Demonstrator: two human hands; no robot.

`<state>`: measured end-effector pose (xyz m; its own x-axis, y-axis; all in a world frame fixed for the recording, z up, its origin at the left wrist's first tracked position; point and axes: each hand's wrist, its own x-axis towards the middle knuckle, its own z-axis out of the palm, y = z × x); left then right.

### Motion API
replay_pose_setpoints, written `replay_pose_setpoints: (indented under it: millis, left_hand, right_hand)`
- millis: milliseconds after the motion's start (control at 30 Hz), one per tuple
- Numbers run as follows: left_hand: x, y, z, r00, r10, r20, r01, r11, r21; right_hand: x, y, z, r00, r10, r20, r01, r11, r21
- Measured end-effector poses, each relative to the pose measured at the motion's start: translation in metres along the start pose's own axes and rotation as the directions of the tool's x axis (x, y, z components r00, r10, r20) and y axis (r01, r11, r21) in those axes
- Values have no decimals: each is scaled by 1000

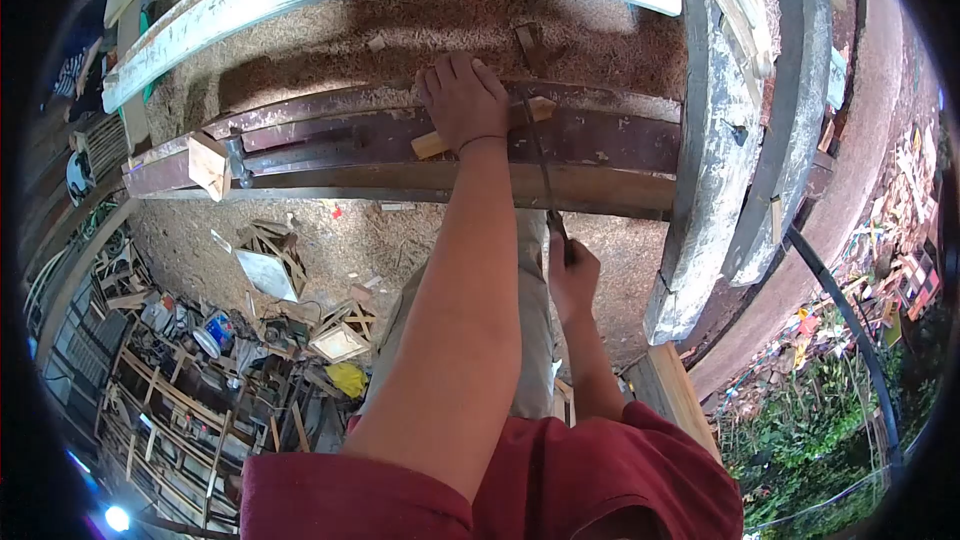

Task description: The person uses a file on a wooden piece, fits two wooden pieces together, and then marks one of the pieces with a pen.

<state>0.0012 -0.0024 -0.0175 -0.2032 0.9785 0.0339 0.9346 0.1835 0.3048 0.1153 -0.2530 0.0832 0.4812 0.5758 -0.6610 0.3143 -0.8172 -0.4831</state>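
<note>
My left hand (463, 100) is closed over a short strip of light wood (432, 146), pressing it onto a dark reddish-brown beam (610, 137). The strip lies at a slant across the beam, and its right end (541, 108) shows past my hand. My right hand (573, 278) is wrapped around the dark handle of a hand saw (545, 175), nearer my body. The narrow blade points away from me and crosses the strip just right of my left hand. How deep the blade sits in the wood cannot be made out.
What looks like a hammer (236, 158) lies on the beam beside a wooden block (208, 166). Pale weathered beams (705, 160) stand at right, another (300, 15) at the back. Sawdust and offcuts cover the ground, with a white bucket (212, 334) and scrap wood at left.
</note>
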Motion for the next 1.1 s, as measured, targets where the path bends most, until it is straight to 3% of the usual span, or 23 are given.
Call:
replay_pose_setpoints:
  millis: [100, 300, 400, 500, 600, 667, 733, 833, 1100]
  left_hand:
    - [-2, 3, -6, 999, 24, 29, -25, 999, 28]
    - [-3, 2, -7, 999, 9, 40, -10, 1000, 18]
    - [1, 5, -10, 998, 3, 58, -4, 1000, 27]
    - [-5, 3, -9, 997, 3, 80, -5, 1000, 28]
    - [-4, 2, -3, 999, 18, 36, -19, 1000, 20]
    - [-2, 4, -8, 999, 2, 43, -3, 1000, 6]
    - [-1, 2, -8, 998, 1, 69, -1, 1000, -1]
    - [-2, -1, -3, 998, 16, 54, -17, 1000, 5]
    - [-3, 1, -5, 998, 6, 70, -7, 1000, 18]
  right_hand:
    - [-20, 14, -20, 992, 123, 15, -124, 989, 80]
    - [-38, -2, -24, 995, 103, 3, -100, 955, 281]
    - [-68, 22, -32, 992, 115, -48, -109, 988, 112]
    - [-71, 19, -34, 985, 144, -91, -136, 987, 87]
    - [-15, 7, -16, 997, 39, -70, -35, 997, 67]
    - [24, -31, -1, 999, 3, -49, 6, 982, 188]
    - [53, -60, 11, 982, -161, -94, 173, 976, 133]
    - [68, -86, 13, 998, -48, 28, 44, 989, 144]
    - [78, -75, 16, 998, -60, -7, 60, 979, 193]
